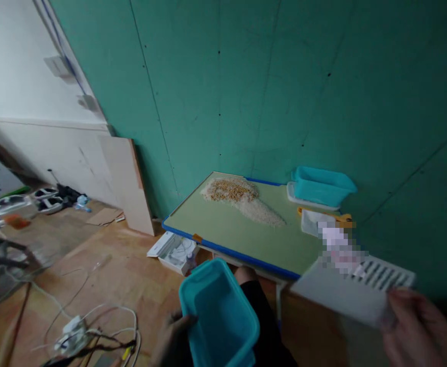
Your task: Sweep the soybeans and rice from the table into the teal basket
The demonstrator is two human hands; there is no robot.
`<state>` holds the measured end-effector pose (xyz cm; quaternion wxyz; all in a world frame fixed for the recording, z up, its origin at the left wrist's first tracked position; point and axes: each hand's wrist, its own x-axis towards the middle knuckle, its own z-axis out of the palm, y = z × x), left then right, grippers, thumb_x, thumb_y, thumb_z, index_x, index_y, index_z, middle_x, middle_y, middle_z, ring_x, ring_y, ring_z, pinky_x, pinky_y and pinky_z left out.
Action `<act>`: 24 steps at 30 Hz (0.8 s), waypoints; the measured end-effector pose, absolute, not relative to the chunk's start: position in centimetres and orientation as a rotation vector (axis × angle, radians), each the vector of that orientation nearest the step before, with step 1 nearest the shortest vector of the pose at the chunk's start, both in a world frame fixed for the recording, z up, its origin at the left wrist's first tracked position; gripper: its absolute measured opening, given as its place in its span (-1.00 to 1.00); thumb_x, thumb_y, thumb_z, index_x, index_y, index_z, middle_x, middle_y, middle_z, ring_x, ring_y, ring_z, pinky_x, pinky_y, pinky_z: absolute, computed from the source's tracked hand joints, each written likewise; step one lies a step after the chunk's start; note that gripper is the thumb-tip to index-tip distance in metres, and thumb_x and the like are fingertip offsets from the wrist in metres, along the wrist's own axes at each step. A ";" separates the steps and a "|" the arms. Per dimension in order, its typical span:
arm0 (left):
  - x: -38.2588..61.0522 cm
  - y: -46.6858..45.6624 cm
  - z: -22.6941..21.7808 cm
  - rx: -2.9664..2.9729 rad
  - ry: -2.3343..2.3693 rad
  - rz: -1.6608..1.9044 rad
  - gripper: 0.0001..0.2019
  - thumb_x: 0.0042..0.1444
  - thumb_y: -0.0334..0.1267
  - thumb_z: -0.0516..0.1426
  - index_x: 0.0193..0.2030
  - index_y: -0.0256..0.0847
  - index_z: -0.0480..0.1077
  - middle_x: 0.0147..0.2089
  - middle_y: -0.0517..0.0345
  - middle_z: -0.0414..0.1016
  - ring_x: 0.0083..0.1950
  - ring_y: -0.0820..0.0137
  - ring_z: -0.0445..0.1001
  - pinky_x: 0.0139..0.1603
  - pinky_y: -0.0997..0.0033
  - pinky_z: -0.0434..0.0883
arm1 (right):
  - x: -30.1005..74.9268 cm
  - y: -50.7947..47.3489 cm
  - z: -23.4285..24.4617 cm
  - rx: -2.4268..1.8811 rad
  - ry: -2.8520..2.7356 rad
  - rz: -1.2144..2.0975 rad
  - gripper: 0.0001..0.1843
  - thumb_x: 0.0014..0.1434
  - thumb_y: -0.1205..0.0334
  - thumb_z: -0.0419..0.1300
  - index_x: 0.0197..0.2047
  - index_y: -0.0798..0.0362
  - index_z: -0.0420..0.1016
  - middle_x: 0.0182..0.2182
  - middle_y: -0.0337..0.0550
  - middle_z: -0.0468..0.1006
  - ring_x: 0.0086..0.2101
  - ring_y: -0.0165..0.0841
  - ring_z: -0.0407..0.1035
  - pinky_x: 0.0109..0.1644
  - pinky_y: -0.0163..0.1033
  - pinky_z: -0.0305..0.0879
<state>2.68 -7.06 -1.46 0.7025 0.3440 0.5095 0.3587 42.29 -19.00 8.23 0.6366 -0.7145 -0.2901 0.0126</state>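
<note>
My left hand (173, 334), smeared by motion, grips the left side of an open teal plastic tub (223, 311), with its fingers at the rim; the inside looks dark and bare. At the lower right, my right hand (418, 323) pinches the near corner of a white plastic piece with a row of slots (346, 293). This piece is tilted beside the table's right end; its exact kind is unclear. Beyond both hands, a pile of white grains (262, 211) topped with yellow kernels (231, 190) lies on the pale green low table (193, 216).
Another teal tub (321, 188) stands in a white lid at the back right, near a yellow-orange item (342, 218). A pixelated patch covers part of that area. A white box (175, 255) sits under the table edge. Cables (120, 311) and a power strip (72, 334) lie left.
</note>
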 end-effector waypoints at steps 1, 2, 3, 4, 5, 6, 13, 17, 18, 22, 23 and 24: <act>3.5 -7.0 -2.6 0.775 1.138 0.790 -0.62 -0.32 0.03 0.44 -0.55 -0.28 0.56 -0.54 -0.01 0.53 -0.44 0.13 0.51 -0.36 0.21 0.46 | 42.3 -19.7 7.7 -1.603 -0.575 -0.031 -0.55 0.15 -0.28 0.25 -0.26 -0.04 0.48 -0.45 -0.05 0.56 -0.50 -0.21 0.44 -0.37 -0.04 0.42; 4.2 -6.9 -3.8 0.797 1.133 0.773 -0.59 -0.32 0.06 0.45 -0.54 -0.28 0.56 -0.52 -0.02 0.54 -0.43 0.14 0.51 -0.35 0.21 0.46 | 42.3 -20.1 7.2 -1.536 -0.488 -0.078 -0.53 0.07 -0.27 0.33 -0.24 -0.03 0.48 -0.37 -0.03 0.59 -0.42 -0.18 0.49 -0.26 0.01 0.45; 4.9 -6.9 -4.9 0.824 1.137 0.779 -0.56 -0.30 0.09 0.44 -0.52 -0.29 0.56 -0.50 -0.02 0.55 -0.43 0.16 0.51 -0.34 0.22 0.46 | 42.1 -20.1 6.7 -1.457 -0.444 -0.142 -0.48 -0.01 -0.25 0.39 -0.21 0.00 0.48 -0.27 0.00 0.61 -0.31 -0.13 0.53 -0.14 0.04 0.46; 5.4 -6.9 -6.1 0.843 1.144 0.775 -0.54 -0.31 0.12 0.45 -0.53 -0.30 0.56 -0.51 -0.01 0.54 -0.44 0.18 0.50 -0.36 0.23 0.45 | 42.0 -20.0 6.2 -1.426 -0.457 -0.201 -0.43 -0.04 -0.24 0.42 -0.18 0.04 0.48 -0.20 0.03 0.63 -0.23 -0.11 0.55 -0.07 0.05 0.46; 5.9 -7.0 -7.4 0.860 1.139 0.771 -0.52 -0.29 0.15 0.44 -0.52 -0.30 0.56 -0.51 0.00 0.54 -0.45 0.20 0.49 -0.36 0.25 0.44 | 42.0 -19.7 5.7 -1.429 -0.481 -0.272 -0.42 -0.05 -0.24 0.43 -0.20 0.07 0.48 -0.20 0.05 0.63 -0.23 -0.12 0.56 -0.06 0.03 0.46; 6.2 -7.1 -8.6 0.863 1.134 0.768 -0.49 -0.27 0.18 0.43 -0.50 -0.31 0.56 -0.52 0.01 0.53 -0.45 0.22 0.47 -0.36 0.26 0.43 | 42.0 -19.3 5.2 -1.457 -0.530 -0.323 -0.42 -0.03 -0.26 0.41 -0.23 0.08 0.47 -0.24 0.06 0.64 -0.26 -0.14 0.56 -0.10 -0.02 0.47; 6.6 -7.6 -15.3 0.893 1.212 0.809 -0.41 -0.39 0.33 0.40 -0.70 -0.18 0.38 -0.66 0.17 0.32 -0.56 0.35 0.25 -0.49 0.32 0.25 | 41.9 -16.4 5.1 -1.922 -0.915 -0.573 -0.42 0.31 -0.27 0.05 -0.26 0.09 0.58 -0.42 0.05 0.66 -0.48 -0.25 0.49 -0.40 -0.26 0.26; 6.1 -7.2 -16.0 0.951 1.216 0.786 -0.41 -0.31 0.37 0.36 -0.74 -0.11 0.32 -0.66 0.16 0.27 -0.55 0.31 0.23 -0.47 0.27 0.20 | 41.5 -15.6 5.6 -2.068 -1.005 -0.658 -0.43 0.38 -0.16 -0.02 -0.29 0.09 0.61 -0.41 0.09 0.67 -0.52 -0.27 0.47 -0.44 -0.26 0.15; 6.1 -7.1 -16.0 0.956 1.215 0.774 -0.41 -0.31 0.37 0.36 -0.75 -0.10 0.31 -0.66 0.16 0.26 -0.54 0.30 0.22 -0.47 0.26 0.19 | 41.5 -15.4 5.8 -2.086 -1.049 -0.639 -0.46 0.38 -0.13 -0.01 -0.29 0.08 0.61 -0.42 0.07 0.66 -0.51 -0.26 0.48 -0.43 -0.26 0.15; 6.5 -6.9 -16.0 0.961 1.216 0.748 -0.40 -0.33 0.38 0.36 -0.73 -0.11 0.30 -0.65 0.18 0.25 -0.54 0.31 0.22 -0.47 0.27 0.18 | 41.6 -14.6 7.7 -2.119 -1.262 -0.476 -0.60 0.37 0.02 0.03 -0.25 0.05 0.61 -0.37 0.05 0.67 -0.38 -0.20 0.53 -0.37 -0.26 0.20; 6.5 -6.9 -16.1 0.964 1.222 0.757 -0.39 -0.32 0.39 0.35 -0.73 -0.11 0.29 -0.65 0.19 0.24 -0.54 0.33 0.21 -0.47 0.29 0.18 | 41.6 -14.3 8.3 -2.131 -1.266 -0.474 -0.61 0.36 0.05 0.03 -0.26 0.05 0.61 -0.37 0.07 0.67 -0.36 -0.19 0.53 -0.36 -0.26 0.20; 6.5 -6.9 -16.2 0.968 1.226 0.766 -0.38 -0.31 0.40 0.34 -0.71 -0.12 0.28 -0.65 0.20 0.23 -0.54 0.34 0.20 -0.48 0.31 0.17 | 41.6 -14.1 8.8 -2.145 -1.246 -0.494 -0.62 0.36 0.07 0.03 -0.29 0.06 0.61 -0.37 0.08 0.66 -0.35 -0.18 0.53 -0.35 -0.25 0.20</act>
